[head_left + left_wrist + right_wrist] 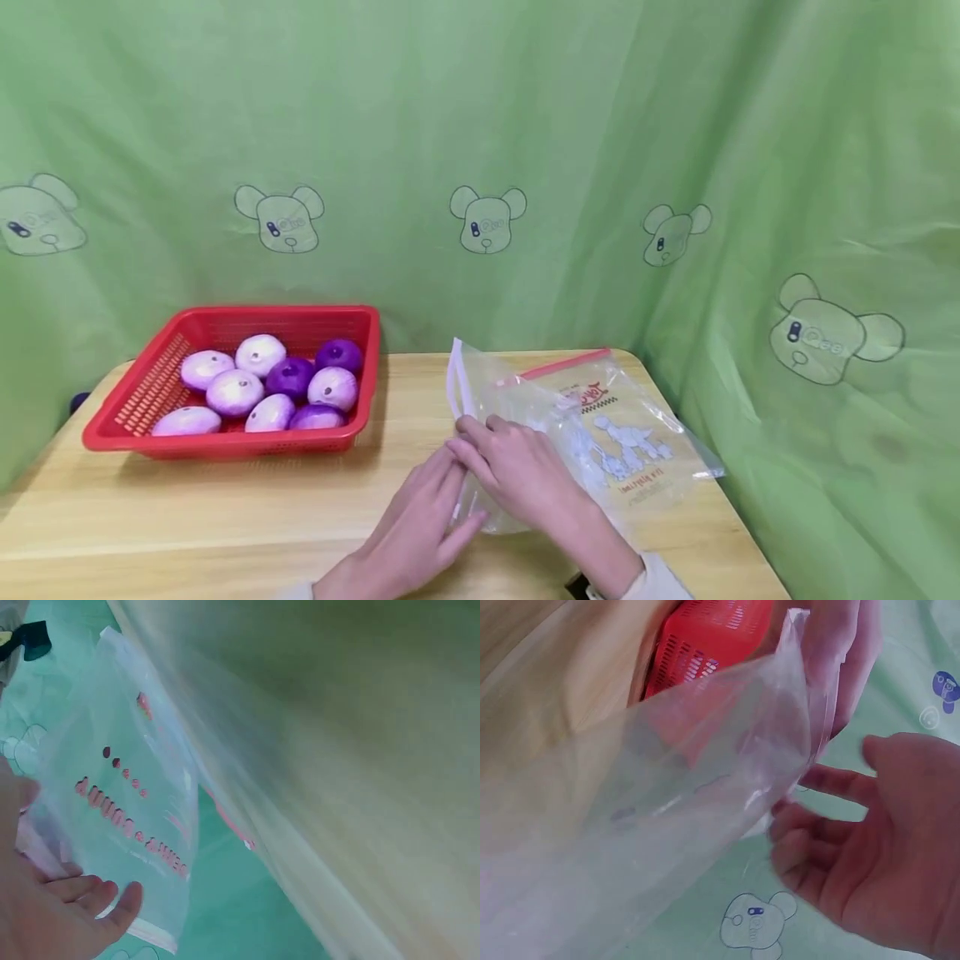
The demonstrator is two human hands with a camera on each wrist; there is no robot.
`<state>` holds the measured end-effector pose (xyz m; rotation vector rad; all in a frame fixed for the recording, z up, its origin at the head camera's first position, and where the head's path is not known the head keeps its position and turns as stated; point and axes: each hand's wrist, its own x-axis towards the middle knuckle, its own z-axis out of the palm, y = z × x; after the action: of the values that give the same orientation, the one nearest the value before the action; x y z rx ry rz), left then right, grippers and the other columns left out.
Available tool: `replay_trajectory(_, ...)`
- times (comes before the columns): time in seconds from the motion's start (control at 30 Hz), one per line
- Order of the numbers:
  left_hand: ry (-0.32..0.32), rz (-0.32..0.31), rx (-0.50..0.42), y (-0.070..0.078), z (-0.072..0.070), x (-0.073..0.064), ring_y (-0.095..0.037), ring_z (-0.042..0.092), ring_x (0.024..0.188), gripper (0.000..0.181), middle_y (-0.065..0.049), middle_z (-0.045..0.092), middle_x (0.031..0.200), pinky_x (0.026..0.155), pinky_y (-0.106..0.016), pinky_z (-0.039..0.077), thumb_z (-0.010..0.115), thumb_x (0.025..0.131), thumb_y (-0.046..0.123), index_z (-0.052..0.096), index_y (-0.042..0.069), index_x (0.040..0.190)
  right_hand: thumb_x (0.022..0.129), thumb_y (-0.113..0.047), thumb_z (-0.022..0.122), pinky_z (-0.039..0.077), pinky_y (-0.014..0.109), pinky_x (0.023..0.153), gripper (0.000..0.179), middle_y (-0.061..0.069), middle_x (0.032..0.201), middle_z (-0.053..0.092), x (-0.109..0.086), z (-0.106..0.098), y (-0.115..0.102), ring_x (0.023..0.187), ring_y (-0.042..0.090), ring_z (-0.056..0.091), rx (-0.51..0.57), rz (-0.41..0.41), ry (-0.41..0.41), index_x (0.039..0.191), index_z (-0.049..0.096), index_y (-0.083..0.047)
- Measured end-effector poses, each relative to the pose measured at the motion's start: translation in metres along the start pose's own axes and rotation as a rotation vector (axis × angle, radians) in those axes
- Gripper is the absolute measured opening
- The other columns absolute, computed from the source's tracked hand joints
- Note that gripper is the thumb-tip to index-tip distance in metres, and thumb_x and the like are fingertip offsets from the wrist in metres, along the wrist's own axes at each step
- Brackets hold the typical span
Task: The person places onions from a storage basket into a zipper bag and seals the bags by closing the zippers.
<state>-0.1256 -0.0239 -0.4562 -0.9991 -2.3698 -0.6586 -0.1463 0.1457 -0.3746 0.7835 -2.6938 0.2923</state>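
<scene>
A clear resealable bag (517, 371) with a white closure strip (459, 379) stands partly raised under both hands. My left hand (416, 521) grips its edge at the strip side; in the left wrist view, red lettering shows on the bag (127, 791) beyond the fingers. My right hand (517, 471) meets the left fingertips. In the right wrist view, its loosely bent fingers (799, 847) touch the edge of the bag (705, 780), with the thumb apart. Another clear bag (645, 492), with a red strip and a pale dinosaur print, lies flat underneath to the right.
A red perforated basket (247, 446) stands on the left of the wooden table (187, 517), holding several purple and white round onion-like vegetables (235, 392). Green curtain (480, 100) with bear-head prints hangs behind the table and along its right side.
</scene>
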Motion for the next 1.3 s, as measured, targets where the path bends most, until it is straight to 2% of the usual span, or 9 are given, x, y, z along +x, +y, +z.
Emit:
replay_trajectory(0.17,-0.069,0.018,0.043,0.006,0.002,-0.003,-0.029,0.031,0.146,0.092,-0.015,0.024,0.162,0.104,-0.05,0.045,0.063,0.093,0.048,0.016,0.003,0.158,0.102,-0.042,0.053,0.039,0.02,0.049,0.032,-0.013,0.063,0.046,-0.005,0.005,0.006,0.053,0.004,0.043,0.053,0.001,0.106,0.077,0.055,-0.023)
replay_trajectory(0.4,-0.036,0.039,0.272,-0.003,-0.015,-0.008,-0.03,0.05,0.114,0.051,-0.01,0.056,0.118,0.086,-0.042,0.043,0.076,0.077,0.043,0.067,0.012,0.116,0.084,-0.015,0.076,0.034,0.008,0.046,0.023,-0.009,0.06,0.052,-0.008,0.0,0.011,0.051,0.0,0.04,0.087,-0.194,0.416,0.071,0.057,-0.015)
replay_trajectory(0.5,-0.034,0.087,0.291,-0.007,-0.019,-0.007,-0.033,0.051,0.119,0.027,-0.013,0.058,0.123,0.095,-0.045,0.044,0.077,0.078,0.031,0.071,0.012,0.095,0.078,-0.003,0.076,0.041,0.009,0.051,0.016,-0.004,0.069,0.057,-0.011,-0.007,0.008,0.058,0.004,0.047,0.06,-0.169,0.338,0.081,0.062,-0.011)
replay_trajectory(0.7,-0.129,0.121,0.278,-0.019,-0.017,-0.006,-0.033,0.057,0.124,0.025,-0.013,0.068,0.12,0.111,-0.046,0.038,0.068,0.078,0.022,0.071,0.004,0.096,0.081,-0.001,0.069,0.039,0.018,0.048,0.023,-0.003,0.07,0.052,-0.024,-0.02,-0.01,0.059,0.008,0.044,-0.065,-0.107,-0.006,0.1,0.068,-0.013)
replay_trajectory(0.87,-0.173,0.116,0.248,-0.031,-0.016,-0.007,-0.025,0.062,0.112,0.02,-0.003,0.07,0.1,0.104,-0.043,0.043,0.068,0.071,0.025,0.063,0.014,0.088,0.077,-0.001,0.074,0.057,0.036,0.062,0.048,0.018,0.112,0.063,-0.025,-0.023,-0.017,0.088,0.03,0.062,-0.184,0.009,-0.088,0.123,0.066,-0.012)
replay_trajectory(0.97,-0.176,0.132,0.237,-0.033,-0.017,-0.007,-0.02,0.063,0.096,0.027,0.005,0.065,0.087,0.088,-0.04,0.049,0.07,0.07,0.025,0.059,0.017,0.093,0.073,0.005,0.076,0.06,0.04,0.07,0.058,0.021,0.13,0.06,-0.02,-0.026,-0.013,0.099,0.034,0.066,-0.164,0.045,-0.02,0.128,0.064,-0.007)
replay_trajectory(1.1,-0.194,0.139,0.181,-0.028,-0.022,-0.003,-0.013,0.058,0.072,0.034,0.009,0.058,0.078,0.069,-0.035,0.052,0.072,0.076,0.026,0.057,0.016,0.105,0.07,0.014,0.068,0.049,0.019,0.049,0.045,0.015,0.106,0.072,-0.008,-0.034,-0.009,0.072,0.022,0.067,-0.143,0.009,0.221,0.111,0.072,-0.003)
replay_trajectory(1.2,-0.211,0.163,0.137,-0.019,-0.025,0.003,-0.009,0.058,0.067,0.036,0.01,0.057,0.075,0.069,-0.032,0.053,0.07,0.083,0.027,0.059,0.014,0.115,0.07,0.015,0.064,0.028,0.013,0.04,0.031,0.011,0.087,0.072,0.002,-0.043,-0.01,0.052,0.013,0.053,-0.134,-0.004,0.367,0.093,0.075,-0.003)
replay_trajectory(1.3,-0.208,0.178,0.143,-0.015,-0.028,0.007,-0.01,0.064,0.075,0.032,0.007,0.062,0.082,0.078,-0.033,0.054,0.069,0.086,0.027,0.062,0.012,0.113,0.075,0.008,0.066,0.028,0.013,0.04,0.019,0.012,0.088,0.071,0.006,-0.051,-0.011,0.049,0.01,0.047,-0.117,-0.001,0.374,0.088,0.075,-0.002)
